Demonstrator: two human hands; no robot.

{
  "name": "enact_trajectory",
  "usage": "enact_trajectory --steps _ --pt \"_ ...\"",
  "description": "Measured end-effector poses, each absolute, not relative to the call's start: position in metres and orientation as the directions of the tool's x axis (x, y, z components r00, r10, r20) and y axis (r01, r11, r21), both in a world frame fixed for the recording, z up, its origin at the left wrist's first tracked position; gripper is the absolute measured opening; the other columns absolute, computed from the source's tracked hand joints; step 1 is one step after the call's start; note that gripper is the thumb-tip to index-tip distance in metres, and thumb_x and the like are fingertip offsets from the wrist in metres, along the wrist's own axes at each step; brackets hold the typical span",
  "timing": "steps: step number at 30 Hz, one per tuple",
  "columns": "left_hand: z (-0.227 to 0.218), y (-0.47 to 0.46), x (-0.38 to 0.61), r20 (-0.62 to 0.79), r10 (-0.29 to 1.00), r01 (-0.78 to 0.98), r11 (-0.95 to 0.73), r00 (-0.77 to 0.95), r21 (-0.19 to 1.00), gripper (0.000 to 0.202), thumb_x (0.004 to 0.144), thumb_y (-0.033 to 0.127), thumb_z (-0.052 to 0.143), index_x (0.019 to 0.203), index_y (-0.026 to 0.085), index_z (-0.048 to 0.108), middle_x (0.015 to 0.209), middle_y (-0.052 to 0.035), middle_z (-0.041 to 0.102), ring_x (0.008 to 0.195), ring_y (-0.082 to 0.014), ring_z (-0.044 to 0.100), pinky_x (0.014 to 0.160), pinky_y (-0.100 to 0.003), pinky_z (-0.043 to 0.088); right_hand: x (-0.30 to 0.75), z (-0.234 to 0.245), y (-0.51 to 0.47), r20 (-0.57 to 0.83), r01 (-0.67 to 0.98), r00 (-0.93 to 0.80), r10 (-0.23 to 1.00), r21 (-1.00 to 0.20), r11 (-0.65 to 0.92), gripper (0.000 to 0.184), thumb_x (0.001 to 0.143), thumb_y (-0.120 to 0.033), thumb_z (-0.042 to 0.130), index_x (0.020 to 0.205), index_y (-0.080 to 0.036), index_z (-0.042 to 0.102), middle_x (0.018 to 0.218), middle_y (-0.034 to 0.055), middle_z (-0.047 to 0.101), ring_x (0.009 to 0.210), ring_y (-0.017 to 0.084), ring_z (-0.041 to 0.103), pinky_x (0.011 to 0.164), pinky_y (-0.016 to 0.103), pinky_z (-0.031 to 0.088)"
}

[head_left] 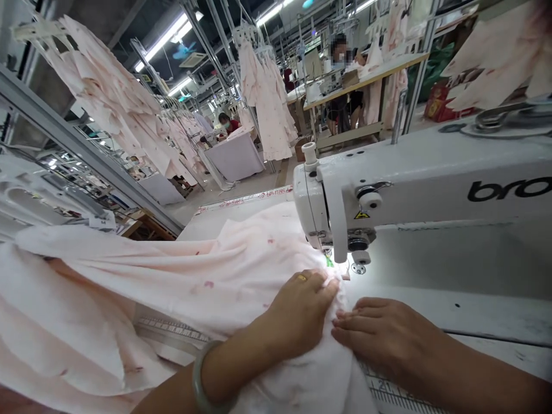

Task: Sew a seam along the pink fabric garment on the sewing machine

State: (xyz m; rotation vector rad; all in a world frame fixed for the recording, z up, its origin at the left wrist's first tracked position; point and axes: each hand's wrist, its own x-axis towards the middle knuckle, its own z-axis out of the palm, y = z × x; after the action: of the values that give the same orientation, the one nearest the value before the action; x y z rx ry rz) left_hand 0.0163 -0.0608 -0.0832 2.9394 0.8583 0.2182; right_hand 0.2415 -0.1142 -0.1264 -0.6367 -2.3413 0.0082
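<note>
Pale pink fabric with small reddish marks lies across the sewing machine bed and trails off to the left in folds. My left hand, with a ring and a bangle, is closed on the fabric just in front of the needle area. Beside it, my right hand holds the fabric's right edge between its fingers; the thumb is hidden. A white sewing machine stands at the right, its lit needle area showing a bit of green just beyond my left fingertips. The fabric's gathered edge runs between my two hands.
A measuring scale runs along the table's front edge. Pink garments hang at the upper left, with more dresses behind. Another person sits at a wooden-edged table. A metal rail slants across the left.
</note>
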Motion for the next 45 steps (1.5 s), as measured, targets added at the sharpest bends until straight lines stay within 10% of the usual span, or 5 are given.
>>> enact_trajectory --steps 13,20,24,32,45 --pt "-0.057 -0.031 0.031 0.001 0.596 0.594 -0.799 0.803 0.098 0.012 0.112 0.015 0.055 0.113 0.015 0.068 0.119 -0.0155 0.078 0.116 -0.0301 0.075 0.105 -0.048 0.063 0.249 -0.11 -0.092 0.656 0.463 -0.543 0.524 -0.287 0.839 0.033 0.108 0.0 0.054 0.105 -0.02 0.08 0.098 0.0045 0.086 0.08 0.018 0.08 0.084 0.031 0.06" --pt "-0.067 -0.101 0.013 0.169 0.69 0.593 -0.701 0.704 0.395 0.038 0.107 0.05 0.074 0.125 0.017 0.069 0.119 -0.0111 0.076 0.111 -0.0303 0.071 0.101 -0.048 0.063 0.251 -0.11 -0.094 0.707 0.513 -0.521 0.478 -0.189 0.838 0.028 0.107 -0.001 0.049 0.094 -0.02 0.065 0.091 0.0045 0.072 0.081 0.021 0.064 0.076 0.035 0.05" --pt "-0.09 -0.095 0.002 0.289 0.684 0.534 -0.714 0.67 0.452 0.016 0.106 0.031 0.065 0.116 0.019 0.067 0.114 -0.0119 0.076 0.112 -0.0289 0.07 0.102 -0.046 0.061 0.251 -0.113 -0.093 0.67 0.49 -0.574 0.471 -0.18 0.853 0.027 0.113 -0.005 0.05 0.094 -0.019 0.064 0.088 0.0025 0.068 0.08 0.02 0.059 0.08 0.036 0.047" --pt "-0.069 -0.042 -0.019 0.091 0.603 0.426 -0.655 0.793 0.624 0.033 0.114 0.04 0.05 0.09 0.021 0.061 0.098 -0.0086 0.073 0.098 -0.0237 0.068 0.093 -0.037 0.058 0.253 -0.111 -0.091 0.674 0.454 -0.694 0.254 0.135 0.881 0.03 0.107 0.004 0.053 0.107 -0.016 0.075 0.094 0.005 0.075 0.089 0.022 0.066 0.107 0.043 0.05" --pt "-0.03 -0.057 0.017 0.023 0.808 0.611 -0.464 0.589 0.641 0.04 0.114 0.04 0.046 0.078 0.026 0.038 0.075 0.0018 0.053 0.074 -0.0182 0.052 0.072 -0.033 0.041 0.25 -0.118 -0.082 0.697 0.522 -0.642 0.319 0.094 0.848 0.031 0.111 0.001 0.048 0.101 -0.019 0.071 0.093 0.0016 0.073 0.088 0.021 0.066 0.12 0.049 0.044"
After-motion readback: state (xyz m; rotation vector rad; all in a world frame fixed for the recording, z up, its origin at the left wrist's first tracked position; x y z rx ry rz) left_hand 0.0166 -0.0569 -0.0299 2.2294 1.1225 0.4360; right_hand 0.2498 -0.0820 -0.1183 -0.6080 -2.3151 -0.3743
